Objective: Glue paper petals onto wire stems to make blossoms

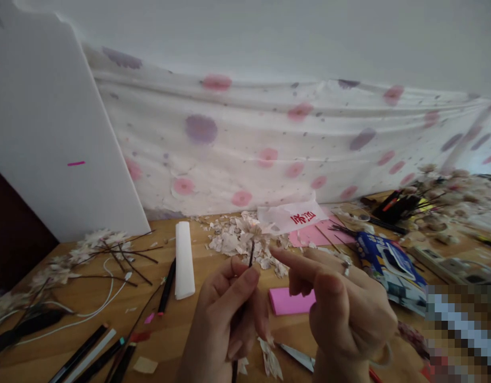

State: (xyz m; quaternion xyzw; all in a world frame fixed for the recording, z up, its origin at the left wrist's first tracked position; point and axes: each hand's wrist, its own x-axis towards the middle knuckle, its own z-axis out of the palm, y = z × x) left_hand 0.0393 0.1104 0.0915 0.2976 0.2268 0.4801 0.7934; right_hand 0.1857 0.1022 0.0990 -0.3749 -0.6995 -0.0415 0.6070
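My left hand (233, 308) is closed in a pinch around the thin dark stem of a small pale artificial flower (251, 234), held upright in front of me. The stem runs down through the fingers and shows again below the hand. My right hand (341, 303), wearing a ring, is beside it with the index finger stretched toward the flower. Its other fingers are loosely curled and the thumb is apart; nothing shows in them. Behind the flower lies a heap of pale petal scraps (225, 242). Below the hands are a loose petal piece (270, 359) and scissors (297, 356), partly hidden.
A white roll (184, 260), a pink block (291, 301) and several markers (80, 354) lie on the wooden table. Finished-looking flowers (105, 244) are at left, more flowers (452, 197) at right. A blue packet (389, 271) and a power strip (448, 266) sit at right.
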